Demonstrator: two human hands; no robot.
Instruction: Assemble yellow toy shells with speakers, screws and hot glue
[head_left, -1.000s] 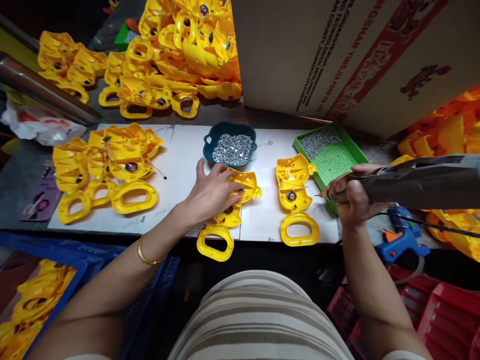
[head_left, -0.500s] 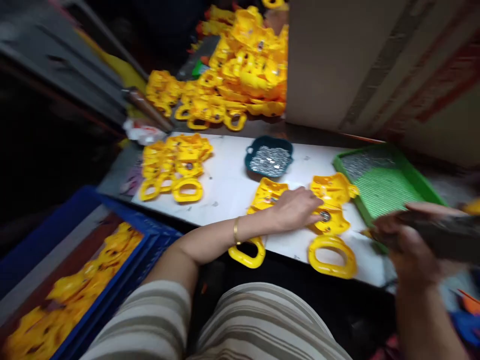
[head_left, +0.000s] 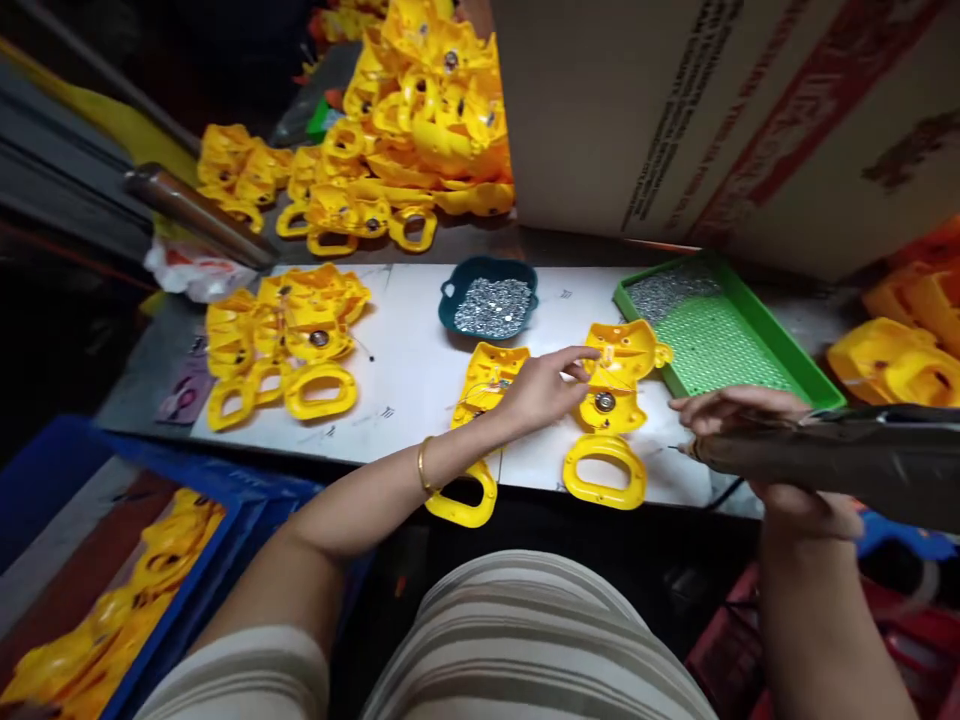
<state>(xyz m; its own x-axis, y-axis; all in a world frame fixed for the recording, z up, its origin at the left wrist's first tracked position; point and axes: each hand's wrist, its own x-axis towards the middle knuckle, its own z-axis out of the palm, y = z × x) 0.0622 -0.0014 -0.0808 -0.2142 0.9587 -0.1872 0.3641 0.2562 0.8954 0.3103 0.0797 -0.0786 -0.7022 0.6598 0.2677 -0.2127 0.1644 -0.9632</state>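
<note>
My right hand [head_left: 757, 420] is wrapped round a dark electric screwdriver [head_left: 840, 455], its thin bit pointing left, apart from the yellow parts. My left hand [head_left: 544, 388], with a gold bangle at the wrist, reaches over the bench. Its index finger stretches to the left edge of an open yellow plastic toy shell [head_left: 619, 350] with a round metal-centred piece inside and a looped handle [head_left: 604, 472] at its near end. The other fingers are bent, with a gap below the index. Under the left wrist lies a second yellow shell [head_left: 484, 375] with thin wires, partly hidden.
A dark green bowl [head_left: 489, 300] of small metal screws stands behind my left hand. A green tray [head_left: 735, 330] with more screws sits to the right. More yellow shells [head_left: 292, 310] lie at left, in a blue crate [head_left: 247, 520] and in a heap behind. A cardboard box [head_left: 600, 120] stands behind.
The view has shifted right. My left hand has drawn its index finger out along the shell's edge. The screwdriver has come further into view, its bit nearer the shell.
</note>
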